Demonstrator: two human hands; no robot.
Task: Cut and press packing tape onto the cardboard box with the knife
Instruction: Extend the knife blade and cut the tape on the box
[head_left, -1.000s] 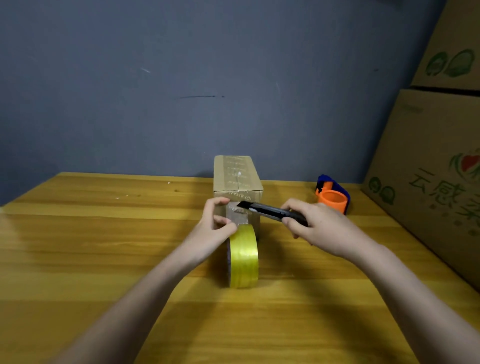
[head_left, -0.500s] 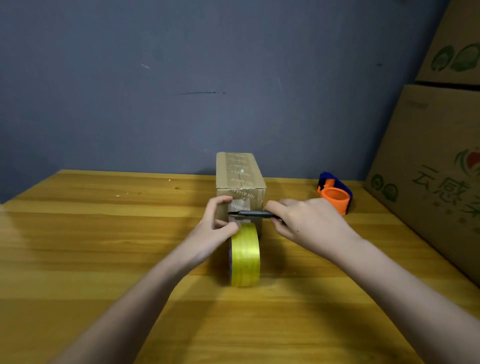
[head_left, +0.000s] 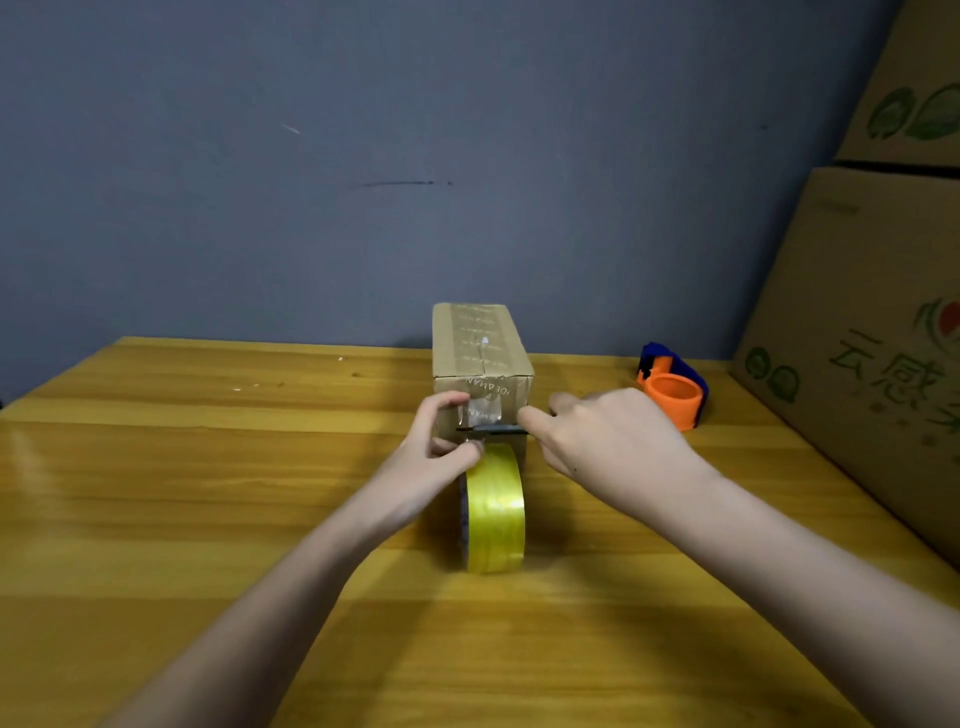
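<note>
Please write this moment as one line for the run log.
step: cutting tape | right hand: holds knife level across box front | left hand: pinches tape at roll | roll: on edge, on table

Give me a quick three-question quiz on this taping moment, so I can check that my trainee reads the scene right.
1. True or false: the yellow tape roll lies flat on the wooden table.
2. Which hand holds the knife? A) left hand B) right hand C) neither
3. Fill in: the orange and blue tape dispenser sits to the ____ of the small cardboard box.

Key
1. False: it stands on edge, just in front of the box.
2. B; the blade lies level across the box's near face, pointing at the left hand's fingers.
3. Right, apart from the box.
</note>
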